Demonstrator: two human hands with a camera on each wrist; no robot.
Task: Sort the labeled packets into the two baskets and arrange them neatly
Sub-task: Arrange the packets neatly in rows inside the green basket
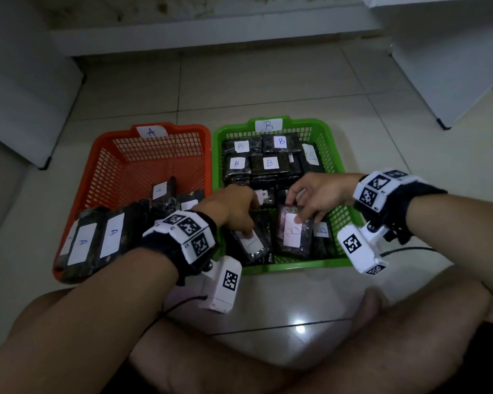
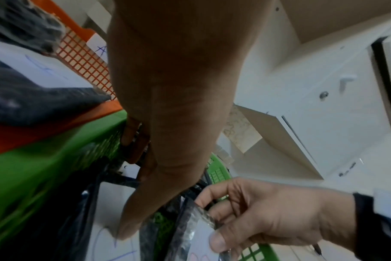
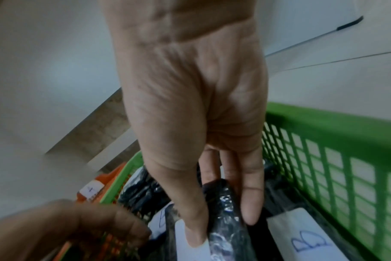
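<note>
On the tiled floor [image 1: 268, 89], between the person's crossed legs and the white furniture behind, two mesh baskets stand side by side, their long rims touching. The orange basket [image 1: 103, 155], tagged A, holds dark packets only along its near edge, where the A packets [image 1: 97, 237] lean up against the front rim; its far half shows bare mesh. The green basket [image 1: 328, 137], tagged B, is filled at the back with flat rows of B packets [image 1: 268, 163], and bare mesh shows at its right wall.

Both hands are inside the green basket's near end. The left hand [image 1: 231, 211] grips a dark packet [image 1: 251, 243] lying aslant near the left wall, thumb pressed on its white label and fingers curled over the far edge. The right hand [image 1: 316, 194] pinches a second packet [image 1: 292, 234] just beside it, thumb on the label and fingers round the far side; the wrist view shows the wrapper clamped between them. Another labelled packet [image 1: 322, 231] lies flat by the right wall, close beside the held one.
</note>
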